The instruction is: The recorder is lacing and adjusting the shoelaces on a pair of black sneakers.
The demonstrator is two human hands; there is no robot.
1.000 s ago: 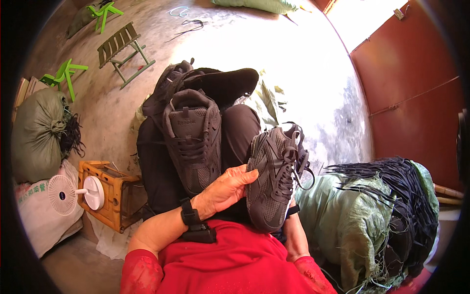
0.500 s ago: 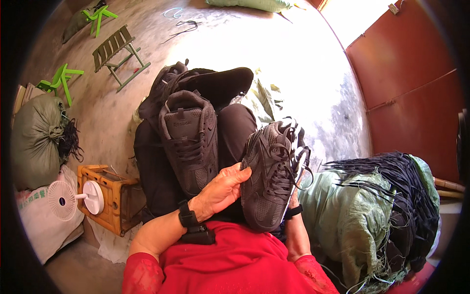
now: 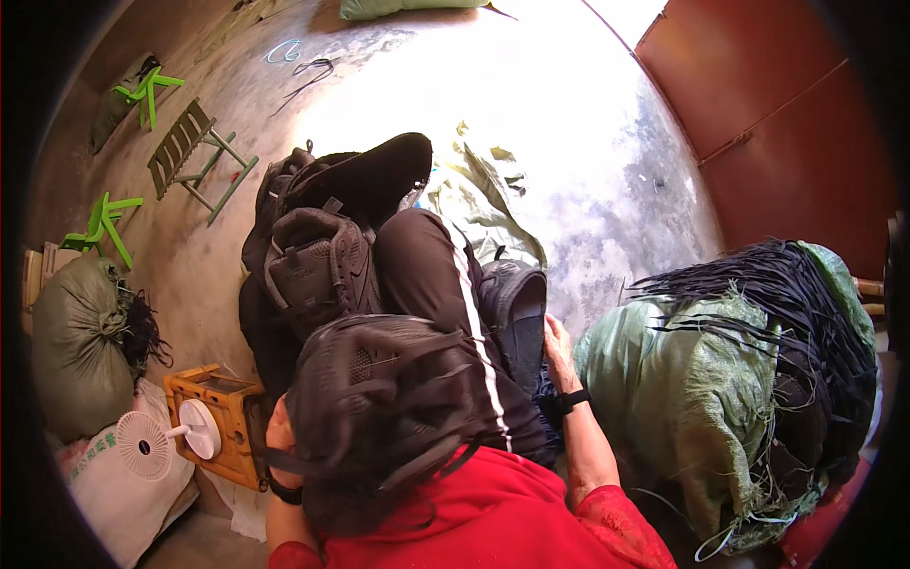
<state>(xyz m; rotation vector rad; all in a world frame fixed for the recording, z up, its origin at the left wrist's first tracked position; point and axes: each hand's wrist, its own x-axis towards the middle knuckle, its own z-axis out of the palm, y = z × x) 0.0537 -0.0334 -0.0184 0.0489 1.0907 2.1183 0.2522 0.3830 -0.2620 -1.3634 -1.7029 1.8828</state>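
Note:
A black mesh shoe with loose laces, smeared by motion, is over my lap in front of my red shirt. My left hand is closed at its left edge; the shoe hides most of the fingers. Beside my right thigh stands another dark shoe, its opening facing up. My right hand holds its right side, fingers partly hidden. Farther out on my left leg rests a black laced shoe. Beyond it lies a dark piece with a curved, brim-like flap.
On the right bulges a green woven sack topped with black laces. A wooden stool bearing a white fan stands left, near a tied sack. A folding stool and green plastic stools are farther off.
The laced shoe that was between my hands is gone from there. A blurred shoe is now at my left hand, which moved left and down. My right hand now holds a shoe beside my thigh.

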